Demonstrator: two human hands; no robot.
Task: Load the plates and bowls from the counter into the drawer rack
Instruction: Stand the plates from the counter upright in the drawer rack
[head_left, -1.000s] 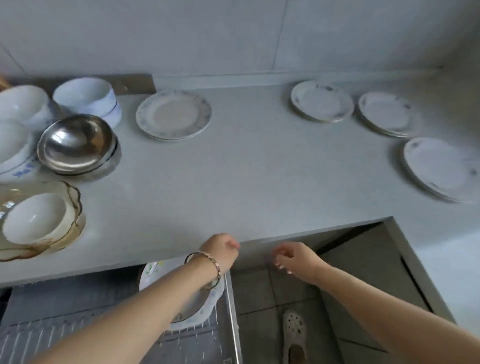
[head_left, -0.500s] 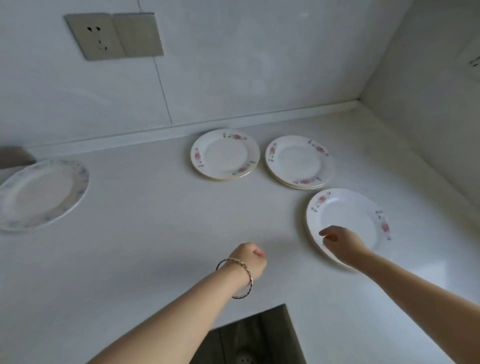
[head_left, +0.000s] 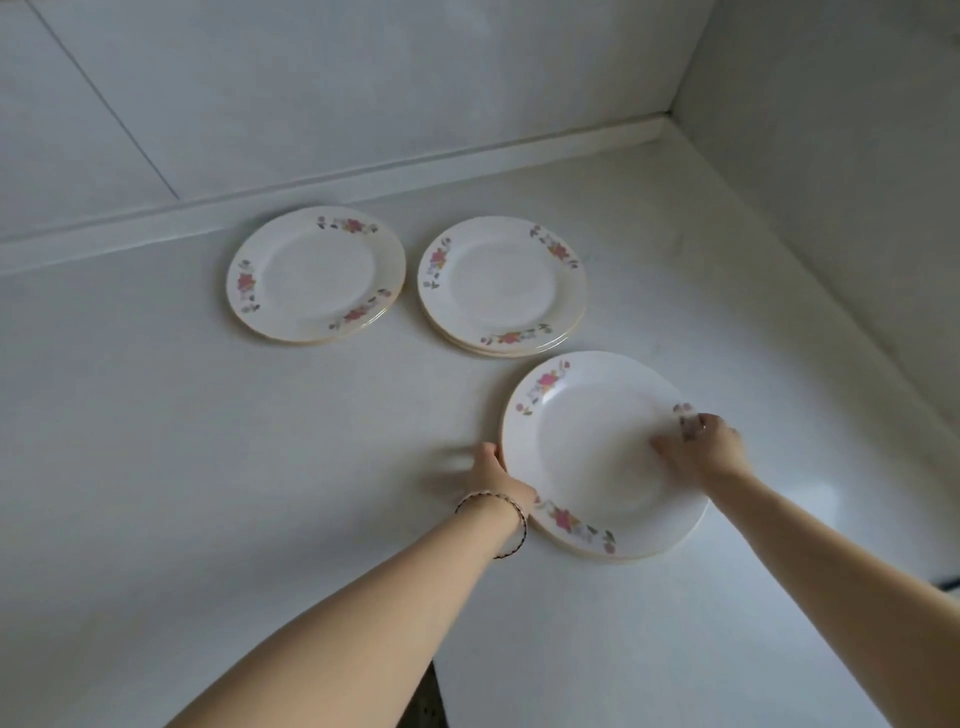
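Three small stacks of white plates with pink flower rims lie on the white counter (head_left: 208, 467). The nearest stack (head_left: 587, 457) has my left hand (head_left: 496, 480) touching its left rim and my right hand (head_left: 701, 447) gripping the top plate's right rim, thumb on its inner face. That top plate looks slightly tilted up on the right. Behind it lie the middle stack (head_left: 501, 283) and the left stack (head_left: 314, 273), both untouched. The drawer rack and the bowls are out of view.
The counter ends in a corner where the back wall (head_left: 363, 78) meets the right side wall (head_left: 841, 182). A raised strip (head_left: 363, 179) runs along the back edge. A dark gap (head_left: 431, 706) shows below the counter's front edge.
The view has swung right and up from the drawer to the counter corner. Both hands have reached forward to the nearest stack; the right hand now grips its top plate, the left touches its rim.
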